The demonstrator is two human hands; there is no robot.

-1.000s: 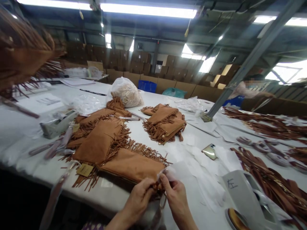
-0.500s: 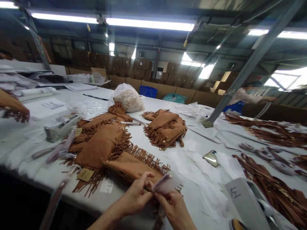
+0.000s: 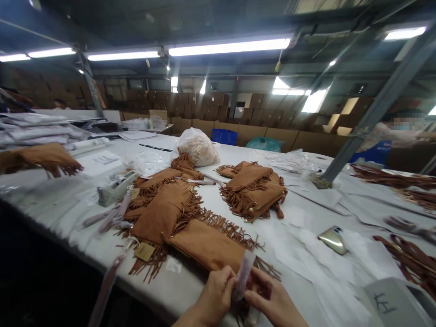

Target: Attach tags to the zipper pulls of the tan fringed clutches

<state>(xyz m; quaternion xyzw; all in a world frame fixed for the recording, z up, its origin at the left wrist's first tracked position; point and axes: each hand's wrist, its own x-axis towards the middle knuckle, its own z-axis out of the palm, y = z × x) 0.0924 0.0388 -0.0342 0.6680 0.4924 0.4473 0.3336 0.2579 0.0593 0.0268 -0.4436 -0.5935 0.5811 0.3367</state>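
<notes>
A brown fringed bag (image 3: 207, 243) lies near the front edge of the table, its near end at my hands. My left hand (image 3: 218, 290) is closed, pinching a pale translucent wrapping strip (image 3: 245, 270) that stands up at that end. On the strip's other side is my right hand (image 3: 272, 295), thumb and fingers closed around its lower part. What lies beneath the fingers is partly hidden. Left of this bag, more brown fringed bags overlap, one with a tan tag (image 3: 144, 251). A strap in pale wrapping (image 3: 108, 284) hangs over the table edge.
More fringed bags (image 3: 254, 188) are piled mid-table. A tape dispenser (image 3: 114, 188) stands left, another grey dispenser (image 3: 398, 302) at lower right. A phone (image 3: 333, 240) lies on white sheets. Behind are a stuffed plastic bag (image 3: 197, 147) and a metal post (image 3: 361, 127). A co-worker (image 3: 391, 136) stands far right.
The view has swung left, so the scene sits further right. The pale strip, flared out to the right before, now stands narrower and more upright between my hands.
</notes>
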